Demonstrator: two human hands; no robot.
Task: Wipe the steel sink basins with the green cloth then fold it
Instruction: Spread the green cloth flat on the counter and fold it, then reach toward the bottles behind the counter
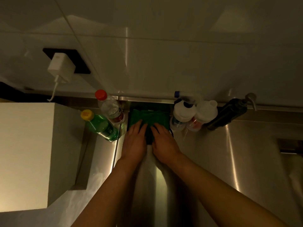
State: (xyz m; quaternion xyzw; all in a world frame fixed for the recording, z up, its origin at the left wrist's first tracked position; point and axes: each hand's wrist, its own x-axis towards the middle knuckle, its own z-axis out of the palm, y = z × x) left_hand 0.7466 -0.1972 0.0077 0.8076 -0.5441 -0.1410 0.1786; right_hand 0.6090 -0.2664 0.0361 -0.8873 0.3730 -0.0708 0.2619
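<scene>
Folding, I judge: my left hand (136,136) and right hand (162,139) press flat-fingered on the green cloth (147,116); next, double it over

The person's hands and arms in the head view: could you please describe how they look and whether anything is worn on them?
The left hand and right hand are bare: no gloves, and no rings show in this dim light. Both forearms are uncovered as far as the frame's lower edge, with no sleeve, watch or bracelet in view.
</scene>
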